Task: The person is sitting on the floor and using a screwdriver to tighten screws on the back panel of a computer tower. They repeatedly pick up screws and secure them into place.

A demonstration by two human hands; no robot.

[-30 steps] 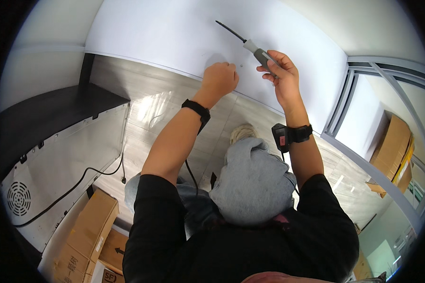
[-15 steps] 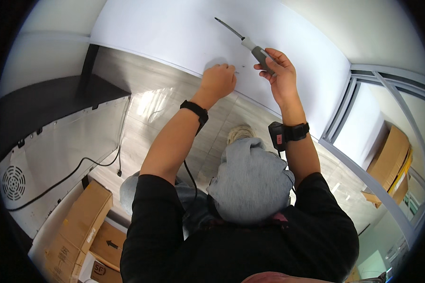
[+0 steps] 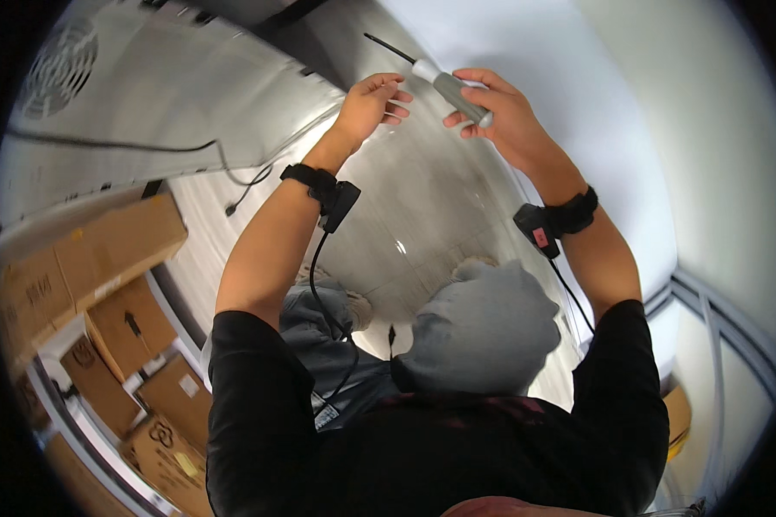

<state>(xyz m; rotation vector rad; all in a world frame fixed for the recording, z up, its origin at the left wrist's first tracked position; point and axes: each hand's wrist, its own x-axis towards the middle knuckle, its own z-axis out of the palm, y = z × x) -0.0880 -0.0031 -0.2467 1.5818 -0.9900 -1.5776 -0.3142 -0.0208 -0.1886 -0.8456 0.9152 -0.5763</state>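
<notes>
My right hand [image 3: 504, 116] is closed around the grey and white handle of a screwdriver [image 3: 451, 90]. Its dark shaft points up and to the left, with the tip free in the air. Just left of the handle, my left hand [image 3: 373, 108] has thumb and forefinger pinched together while the other fingers curl loosely. Whatever sits in that pinch, if anything, is too small to make out. Both hands are raised above the floor, the right one close to a white panel [image 3: 569, 95].
A metal cabinet [image 3: 181, 95] with a round vent stands at the upper left, a black cable [image 3: 147, 146] hanging along it. Several cardboard boxes [image 3: 103, 250] are stacked at the lower left. A grey metal frame [image 3: 724, 332] runs along the right. Below lies the light tiled floor [image 3: 422, 185].
The view has swung left, bringing more of the cabinet and boxes in. My left hand has come away from the white panel. The screwdriver remains in my right hand.
</notes>
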